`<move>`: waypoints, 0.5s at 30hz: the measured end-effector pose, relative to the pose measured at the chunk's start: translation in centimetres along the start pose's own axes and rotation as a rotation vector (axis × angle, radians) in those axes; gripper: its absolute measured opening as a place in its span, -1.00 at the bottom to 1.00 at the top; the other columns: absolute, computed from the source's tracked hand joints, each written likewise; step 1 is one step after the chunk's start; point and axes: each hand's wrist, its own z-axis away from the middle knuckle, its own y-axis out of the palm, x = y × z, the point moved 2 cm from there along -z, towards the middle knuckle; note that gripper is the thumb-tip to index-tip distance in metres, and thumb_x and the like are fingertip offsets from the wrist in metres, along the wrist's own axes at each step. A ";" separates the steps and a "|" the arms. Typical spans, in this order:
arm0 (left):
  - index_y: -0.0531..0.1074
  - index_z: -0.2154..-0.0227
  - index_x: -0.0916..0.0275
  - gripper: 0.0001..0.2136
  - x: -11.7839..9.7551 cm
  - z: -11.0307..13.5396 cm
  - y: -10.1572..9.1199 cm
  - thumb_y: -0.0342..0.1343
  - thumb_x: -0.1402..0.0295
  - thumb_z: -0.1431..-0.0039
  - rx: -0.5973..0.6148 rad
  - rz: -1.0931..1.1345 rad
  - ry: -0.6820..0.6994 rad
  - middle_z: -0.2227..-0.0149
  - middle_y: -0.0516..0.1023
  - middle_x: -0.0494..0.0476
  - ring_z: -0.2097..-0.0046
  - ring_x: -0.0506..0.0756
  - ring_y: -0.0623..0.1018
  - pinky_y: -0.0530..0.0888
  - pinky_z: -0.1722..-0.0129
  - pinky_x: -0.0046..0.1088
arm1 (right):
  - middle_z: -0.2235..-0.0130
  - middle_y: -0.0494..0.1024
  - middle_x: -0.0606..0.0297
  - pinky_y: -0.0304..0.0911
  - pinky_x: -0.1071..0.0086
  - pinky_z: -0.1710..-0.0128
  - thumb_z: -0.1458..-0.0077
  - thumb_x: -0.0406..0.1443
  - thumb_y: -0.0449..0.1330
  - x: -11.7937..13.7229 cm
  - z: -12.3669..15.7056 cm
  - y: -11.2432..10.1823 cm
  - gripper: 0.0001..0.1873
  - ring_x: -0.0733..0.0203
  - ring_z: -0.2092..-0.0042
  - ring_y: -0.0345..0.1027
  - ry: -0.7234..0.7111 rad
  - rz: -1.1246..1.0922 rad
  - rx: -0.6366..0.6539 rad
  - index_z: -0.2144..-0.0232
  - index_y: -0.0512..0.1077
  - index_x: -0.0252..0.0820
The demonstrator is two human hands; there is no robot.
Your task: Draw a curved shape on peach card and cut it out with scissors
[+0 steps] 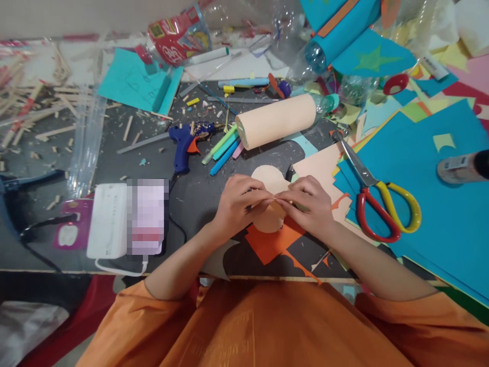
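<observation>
Two hands show: one left hand (240, 200) and one right hand (311, 206). The peach paper (266, 220) at their fingertips has two rounded parts; whether it is one piece or two is unclear. One glue gun (183, 148) lies left of the left hand, with one white box (107, 221) farther left. Four bundled markers (226, 157) lie just beyond it. Right of the right hand are one pair of scissors (365, 174) and, farther off, one small bottle (458, 168). Beyond both hands: one peach-wrapped bottle (278, 120), one red-labelled bottle (179, 36), one blue-wrapped bottle (346, 33). Wooden sticks (56, 131), far left, are too many to count.
</observation>
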 end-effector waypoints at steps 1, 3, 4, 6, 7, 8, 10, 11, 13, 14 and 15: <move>0.54 0.40 0.13 -0.88 0.0 0.0 0.0 0.12 0.33 -0.21 -0.006 0.002 0.001 0.40 0.58 0.03 0.34 0.03 0.48 0.34 0.24 -0.37 | 0.54 0.32 0.35 0.23 0.30 0.46 -0.18 -0.34 0.17 0.0 0.0 0.0 -0.90 0.23 0.45 0.26 -0.003 0.001 -0.002 0.36 0.49 -0.06; 0.54 0.41 0.12 -0.88 0.1 -0.1 -0.2 0.13 0.31 -0.21 -0.005 0.014 -0.017 0.41 0.58 0.03 0.33 0.04 0.48 0.34 0.23 -0.36 | 0.54 0.32 0.35 0.24 0.31 0.46 -0.17 -0.35 0.18 -0.1 -0.1 -0.1 -0.90 0.23 0.45 0.27 -0.003 0.000 -0.008 0.36 0.48 -0.05; 0.53 0.41 0.11 -0.88 0.1 -0.2 -0.2 0.13 0.30 -0.21 -0.003 0.021 -0.034 0.40 0.58 0.03 0.32 0.04 0.48 0.34 0.22 -0.35 | 0.54 0.32 0.36 0.23 0.31 0.46 -0.16 -0.36 0.19 -0.2 -0.1 -0.2 -0.89 0.24 0.45 0.27 -0.002 -0.001 -0.013 0.36 0.48 -0.04; 0.52 0.42 0.11 -0.88 0.2 -0.3 -0.4 0.13 0.29 -0.21 -0.013 0.030 -0.067 0.39 0.57 0.03 0.30 0.05 0.49 0.35 0.21 -0.34 | 0.53 0.32 0.36 0.23 0.31 0.47 -0.15 -0.38 0.20 -0.3 -0.2 -0.4 -0.89 0.24 0.45 0.27 0.004 -0.004 -0.025 0.36 0.48 -0.04; 0.51 0.42 0.11 -0.88 0.2 -0.3 -0.6 0.13 0.30 -0.20 -0.033 0.028 -0.076 0.39 0.57 0.03 0.30 0.05 0.49 0.35 0.21 -0.33 | 0.52 0.33 0.35 0.23 0.31 0.46 -0.14 -0.38 0.20 -0.4 -0.2 -0.5 -0.88 0.24 0.45 0.28 0.010 -0.007 -0.032 0.36 0.48 -0.03; 0.51 0.43 0.11 -0.88 0.2 -0.4 -0.7 0.12 0.31 -0.20 -0.058 0.021 -0.082 0.39 0.57 0.02 0.31 0.05 0.50 0.35 0.21 -0.33 | 0.51 0.33 0.35 0.23 0.31 0.46 -0.14 -0.38 0.21 -0.5 -0.2 -0.6 -0.88 0.24 0.44 0.28 0.020 -0.010 -0.041 0.36 0.48 -0.03; 0.49 0.43 0.13 -0.89 0.2 -0.4 -1.0 0.12 0.34 -0.20 -0.108 -0.004 -0.085 0.40 0.56 0.02 0.32 0.04 0.50 0.36 0.21 -0.34 | 0.50 0.34 0.34 0.23 0.30 0.45 -0.13 -0.39 0.21 -0.6 -0.3 -0.7 -0.88 0.24 0.43 0.28 0.045 -0.023 -0.052 0.36 0.49 -0.04; 0.48 0.44 0.14 -0.89 0.1 -0.4 -1.1 0.12 0.35 -0.20 -0.129 -0.016 -0.088 0.41 0.56 0.02 0.32 0.04 0.50 0.37 0.21 -0.35 | 0.49 0.34 0.34 0.23 0.30 0.45 -0.13 -0.39 0.21 -0.7 -0.3 -0.8 -0.88 0.24 0.43 0.28 0.058 -0.031 -0.053 0.36 0.49 -0.04; 0.46 0.43 0.15 -0.88 0.1 -0.5 -1.2 0.10 0.34 -0.21 -0.148 -0.019 -0.095 0.42 0.56 0.03 0.31 0.04 0.52 0.38 0.21 -0.36 | 0.49 0.35 0.34 0.23 0.30 0.45 -0.12 -0.40 0.22 -0.7 -0.3 -0.8 -0.87 0.24 0.42 0.28 0.071 -0.045 -0.052 0.36 0.49 -0.04; 0.46 0.41 0.16 -0.88 0.1 -0.5 -1.2 0.10 0.31 -0.22 -0.148 -0.013 -0.088 0.41 0.57 0.04 0.30 0.05 0.53 0.39 0.21 -0.36 | 0.49 0.35 0.34 0.22 0.31 0.45 -0.12 -0.40 0.22 -0.8 -0.3 -0.7 -0.87 0.24 0.42 0.28 0.068 -0.051 -0.050 0.36 0.49 -0.04; 0.46 0.39 0.17 -0.88 0.1 -0.6 -1.2 0.10 0.28 -0.22 -0.138 -0.004 -0.072 0.38 0.59 0.06 0.29 0.06 0.53 0.40 0.20 -0.35 | 0.49 0.35 0.34 0.22 0.31 0.45 -0.12 -0.40 0.22 -0.8 -0.2 -0.7 -0.87 0.24 0.42 0.29 0.062 -0.054 -0.048 0.36 0.49 -0.04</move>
